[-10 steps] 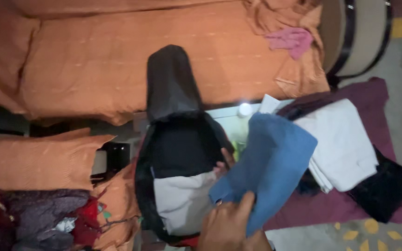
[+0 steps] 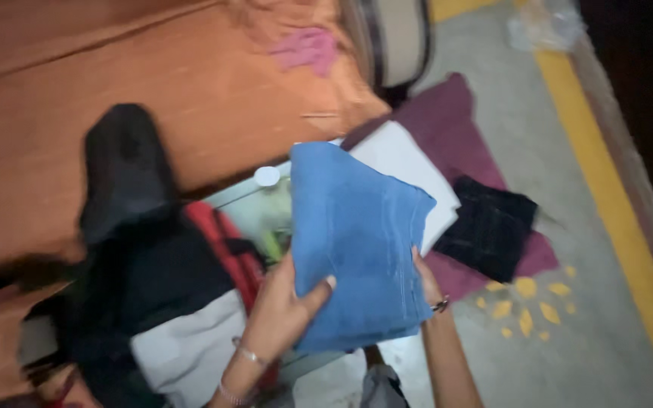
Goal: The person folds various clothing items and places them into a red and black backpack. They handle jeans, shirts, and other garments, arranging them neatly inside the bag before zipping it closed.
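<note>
Folded blue cloth clamped from both sides: left hand with thumb over the front face and fingers behind, right hand closed on the opposite edge, mostly hidden behind the fabric. Held flat and raised, likely to keep the folds from slipping. Just left of the grip, an open black bag with a grey garment inside. Behind the grip, a white folded cloth and a black garment lying on a maroon cloth spread over the floor. Farther up-left, an orange sheet.
</note>
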